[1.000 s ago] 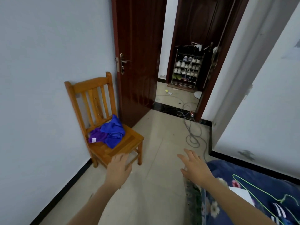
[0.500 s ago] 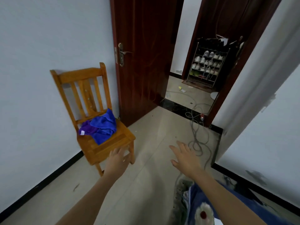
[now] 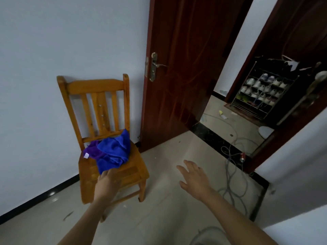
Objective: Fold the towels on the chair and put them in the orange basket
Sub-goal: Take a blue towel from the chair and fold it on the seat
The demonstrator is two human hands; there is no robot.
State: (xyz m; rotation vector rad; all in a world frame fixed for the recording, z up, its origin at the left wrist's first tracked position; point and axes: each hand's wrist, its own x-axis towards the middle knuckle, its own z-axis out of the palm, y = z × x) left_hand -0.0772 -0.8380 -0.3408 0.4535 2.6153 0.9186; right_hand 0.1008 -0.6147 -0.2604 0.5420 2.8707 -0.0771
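Over the chair, our left hand at the edge of the blue towel, grip unclear, our right hand spread wide, empty.

One camera on the head looks forward and down, near the chair, toward the door.

The left hand covers the front of the yellow wooden slat-back chair seat. Its fingertips merge with the near edge of the crumpled blue cloth towel, so contact cannot be told. Just beyond, the purple cloth towel lies mostly buried under the blue one. Both forearms run off the bottom edge. Far past the right hand, the wire shoe rack holds pairs too small to make out.
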